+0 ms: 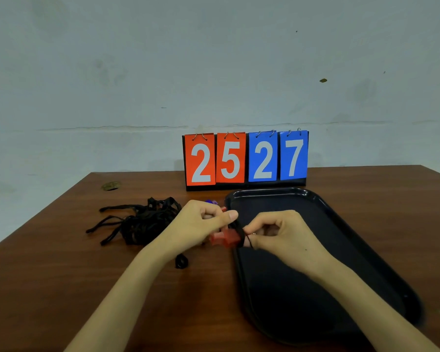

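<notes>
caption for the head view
Left hand and right hand hold a red plastic piece and black cord over a black tray

Glossy black plastic tray [341, 224], wood-grain table [61, 275], matt cloth straps [142, 222]

Left hand [198, 224], right hand [280, 232]: two. One red piece [226, 237], one cord [249, 240], one tray [315, 275], one strap pile [142, 222], one loop [181, 261], four cards [263, 158].

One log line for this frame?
left hand: holds red piece | right hand: pinches cord at the piece | strap pile: on table, left of hands | tray: below right hand
</notes>
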Action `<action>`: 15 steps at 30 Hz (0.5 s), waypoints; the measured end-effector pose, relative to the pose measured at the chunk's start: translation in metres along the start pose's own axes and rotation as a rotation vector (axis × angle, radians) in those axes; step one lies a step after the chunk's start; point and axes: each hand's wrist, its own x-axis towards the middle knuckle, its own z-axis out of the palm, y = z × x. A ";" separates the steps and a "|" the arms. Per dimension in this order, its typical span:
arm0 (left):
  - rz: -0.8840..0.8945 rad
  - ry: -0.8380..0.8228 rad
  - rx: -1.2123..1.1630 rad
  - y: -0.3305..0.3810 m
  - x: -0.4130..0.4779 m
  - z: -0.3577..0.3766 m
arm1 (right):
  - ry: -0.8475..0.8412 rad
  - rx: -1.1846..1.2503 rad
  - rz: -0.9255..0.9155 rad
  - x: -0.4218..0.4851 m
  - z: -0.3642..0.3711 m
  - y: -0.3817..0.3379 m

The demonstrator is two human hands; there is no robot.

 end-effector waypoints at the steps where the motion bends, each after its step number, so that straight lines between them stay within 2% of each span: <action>1: -0.025 -0.011 -0.005 0.000 0.000 0.000 | 0.028 0.039 0.002 0.000 -0.001 -0.001; 4: -0.073 -0.071 -0.047 0.001 0.000 0.006 | 0.126 0.133 -0.016 0.001 -0.006 -0.003; 8: -0.041 -0.090 -0.131 0.000 -0.001 0.018 | 0.279 0.227 0.014 0.003 -0.009 -0.001; 12: 0.029 -0.062 -0.082 0.001 -0.004 0.031 | 0.475 0.176 0.126 0.009 -0.013 0.009; 15: 0.033 -0.030 -0.059 0.003 -0.005 0.037 | 0.576 0.018 0.154 0.010 -0.014 0.016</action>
